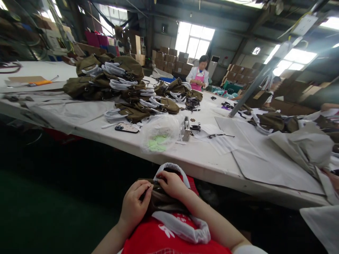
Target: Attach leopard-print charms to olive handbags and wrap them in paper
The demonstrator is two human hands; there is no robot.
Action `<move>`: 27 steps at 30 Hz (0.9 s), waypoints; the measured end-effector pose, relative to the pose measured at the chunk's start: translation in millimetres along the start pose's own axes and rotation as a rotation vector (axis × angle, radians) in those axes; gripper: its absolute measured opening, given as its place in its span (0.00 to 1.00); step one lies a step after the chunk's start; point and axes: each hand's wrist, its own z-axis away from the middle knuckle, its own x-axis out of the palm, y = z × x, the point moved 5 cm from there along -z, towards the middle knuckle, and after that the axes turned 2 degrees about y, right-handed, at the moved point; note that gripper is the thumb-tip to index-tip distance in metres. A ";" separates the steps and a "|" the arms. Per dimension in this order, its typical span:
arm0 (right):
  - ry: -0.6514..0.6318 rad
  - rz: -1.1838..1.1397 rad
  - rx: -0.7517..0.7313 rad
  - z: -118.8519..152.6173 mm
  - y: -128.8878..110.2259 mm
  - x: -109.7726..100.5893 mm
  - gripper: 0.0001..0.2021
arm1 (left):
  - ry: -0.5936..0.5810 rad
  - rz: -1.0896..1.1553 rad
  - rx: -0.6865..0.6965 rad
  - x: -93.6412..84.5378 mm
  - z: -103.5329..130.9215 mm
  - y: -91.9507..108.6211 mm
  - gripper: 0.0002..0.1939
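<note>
An olive handbag [161,201] rests on my lap against a red apron [148,233]. Its two handles, one a white-wrapped handle [185,227] near me and the other on the far side, are covered in pale material. My left hand [135,203] pinches the bag's left end, thumb and forefinger together, with a tiny shiny bit at the fingertips that is too small to name. On the bag's top edge, by the base of the far handle, my right hand [172,184] grips with curled fingers. What lies under those fingertips is partly hidden.
The white table [196,155] runs across in front of me. On it lie a heap of olive bags [127,88], a phone [127,127], a clear plastic bag with green pieces [159,141] and grey sheeting [265,155]. A slanted metal pole [251,84] rises at right. Co-workers [198,76] stand beyond.
</note>
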 end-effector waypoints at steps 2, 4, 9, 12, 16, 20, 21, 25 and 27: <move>0.004 0.002 -0.007 -1.6 0.9 -0.3 0.11 | -0.008 0.011 -0.003 0.6 -1.5 -2.3 0.10; 0.012 -0.002 -0.003 -2.5 2.6 -1.9 0.11 | -0.024 0.023 -0.011 2.0 -4.6 -3.7 0.11; 0.032 0.012 0.023 -5.3 11.1 -6.7 0.11 | -0.100 0.075 -0.051 11.5 -15.5 -8.7 0.12; 0.025 0.019 0.044 -8.1 19.7 -4.2 0.11 | -0.126 0.079 -0.072 20.0 -18.8 -13.4 0.12; 0.016 0.007 0.064 -10.5 28.0 -1.5 0.11 | -0.127 0.023 -0.021 28.9 -25.0 -15.3 0.12; 0.149 0.010 0.013 -13.8 34.2 -30.3 0.10 | -0.148 0.004 0.067 34.3 -43.3 -16.4 0.13; 0.224 0.009 0.006 -14.1 40.1 -45.5 0.09 | -0.152 0.003 0.082 35.4 -49.1 -17.4 0.13; 0.528 0.077 0.149 -10.3 100.2 -118.9 0.09 | -0.190 -0.029 0.083 45.1 -69.8 -26.1 0.16; 0.577 0.216 0.297 -7.4 144.6 -149.5 0.10 | -0.220 -0.048 0.067 54.2 -78.6 -32.5 0.17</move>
